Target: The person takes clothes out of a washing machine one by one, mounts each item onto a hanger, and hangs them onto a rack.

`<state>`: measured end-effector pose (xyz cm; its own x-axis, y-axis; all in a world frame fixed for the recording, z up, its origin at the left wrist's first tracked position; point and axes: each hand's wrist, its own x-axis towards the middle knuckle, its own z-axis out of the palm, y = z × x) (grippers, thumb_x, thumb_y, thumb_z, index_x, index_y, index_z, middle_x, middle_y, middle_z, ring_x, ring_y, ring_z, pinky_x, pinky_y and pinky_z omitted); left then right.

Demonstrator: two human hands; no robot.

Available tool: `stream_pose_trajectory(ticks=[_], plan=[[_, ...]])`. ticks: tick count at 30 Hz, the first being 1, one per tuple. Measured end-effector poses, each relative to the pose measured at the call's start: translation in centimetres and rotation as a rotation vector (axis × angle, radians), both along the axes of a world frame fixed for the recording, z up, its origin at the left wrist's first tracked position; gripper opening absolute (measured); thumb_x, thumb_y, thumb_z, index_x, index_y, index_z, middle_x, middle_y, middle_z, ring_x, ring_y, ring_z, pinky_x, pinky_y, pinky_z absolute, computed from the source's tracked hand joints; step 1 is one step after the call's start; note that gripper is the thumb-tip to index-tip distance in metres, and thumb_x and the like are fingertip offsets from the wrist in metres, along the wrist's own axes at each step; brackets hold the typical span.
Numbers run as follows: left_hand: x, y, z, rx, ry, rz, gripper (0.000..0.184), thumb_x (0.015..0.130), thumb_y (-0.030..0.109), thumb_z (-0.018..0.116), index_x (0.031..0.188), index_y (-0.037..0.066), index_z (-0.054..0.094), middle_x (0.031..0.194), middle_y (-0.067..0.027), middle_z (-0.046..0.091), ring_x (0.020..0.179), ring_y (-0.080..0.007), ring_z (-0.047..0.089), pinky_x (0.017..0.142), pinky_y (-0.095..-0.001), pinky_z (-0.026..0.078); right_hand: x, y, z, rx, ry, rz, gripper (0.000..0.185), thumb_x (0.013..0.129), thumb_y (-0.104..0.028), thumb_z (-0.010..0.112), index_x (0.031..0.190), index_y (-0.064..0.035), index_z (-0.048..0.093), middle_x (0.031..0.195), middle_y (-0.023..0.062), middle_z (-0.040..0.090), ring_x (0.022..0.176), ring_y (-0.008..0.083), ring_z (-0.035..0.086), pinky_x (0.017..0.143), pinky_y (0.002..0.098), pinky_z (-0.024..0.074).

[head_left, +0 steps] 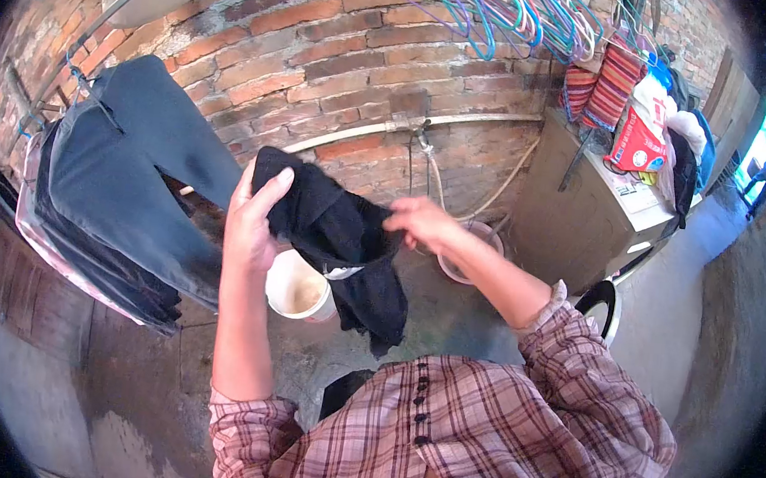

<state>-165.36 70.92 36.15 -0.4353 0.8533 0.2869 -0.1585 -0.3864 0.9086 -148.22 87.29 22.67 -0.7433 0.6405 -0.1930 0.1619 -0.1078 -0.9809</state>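
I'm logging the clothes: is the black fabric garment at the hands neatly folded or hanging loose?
Hanging loose: the black fabric garment drapes in uneven creases between left hand and right hand, its lower end dangling.

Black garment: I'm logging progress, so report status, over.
Left hand holding black garment. Right hand at its opposite edge, grip unclear. Garment's lower end hanging down. White bucket below, partly hidden.

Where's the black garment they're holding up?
In the head view, the black garment is just left of centre, between the left hand and right hand, partly hiding the white bucket.
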Motion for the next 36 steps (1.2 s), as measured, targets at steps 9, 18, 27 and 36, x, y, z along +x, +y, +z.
stream_pose_trajectory(ticks=[9, 18, 27, 36], plan=[[-8.3, -1.9, -5.5, -1.056, 0.791, 0.189, 0.026, 0.079, 0.017, 0.058, 0.099, 0.002, 0.062, 0.094, -0.0196, 0.066, 0.084, -0.0246, 0.065, 0.075, -0.0371, 0.05, 4.6, 3.2, 11.0, 0.761, 0.19, -0.465, 0.017, 0.082, -0.006, 0.054, 0.095, 0.0001, 0.062, 0.072, 0.001, 0.061, 0.063, 0.0065, 0.055, 0.055, 0.0242, 0.046], [-8.2, 0.3, -3.8, -0.638, 0.47, 0.185, 0.028, 0.076, 0.005, 0.048, 0.099, 0.0, 0.064, 0.078, -0.0067, 0.063, 0.07, -0.0164, 0.058, 0.069, -0.03, 0.048, 5.9, 4.9, 12.4, 1.097, 0.073, -0.53, 0.017, 0.079, -0.012, 0.051, 0.085, -0.0013, 0.063, 0.075, 0.0211, 0.062, 0.072, 0.0373, 0.062, 0.066, 0.0416, 0.0496], [-5.6, 3.1, -0.5, -0.277, -0.123, 0.034, 0.022, 0.077, 0.014, 0.06, 0.094, 0.0, 0.063, 0.09, -0.0085, 0.066, 0.082, -0.0195, 0.061, 0.078, -0.0311, 0.046, 9.0, 6.3, 11.9, 1.146, -0.303, -0.288, 0.022, 0.076, -0.019, 0.054, 0.086, -0.003, 0.065, 0.076, 0.022, 0.062, 0.076, 0.0402, 0.061, 0.072, 0.0463, 0.0491], [-2.7, 3.9, 1.0, -0.25, 0.01, -0.149, 0.017, 0.073, 0.002, 0.053, 0.088, 0.002, 0.061, 0.084, -0.0062, 0.064, 0.076, -0.0182, 0.061, 0.074, -0.0301, 0.047, 11.1, -0.2, 21.4, 1.34, -0.211, -0.351, 0.018, 0.084, -0.019, 0.055, 0.077, -0.0031, 0.058, 0.071, 0.0189, 0.06, 0.071, 0.038, 0.061, 0.064, 0.0461, 0.0478]])
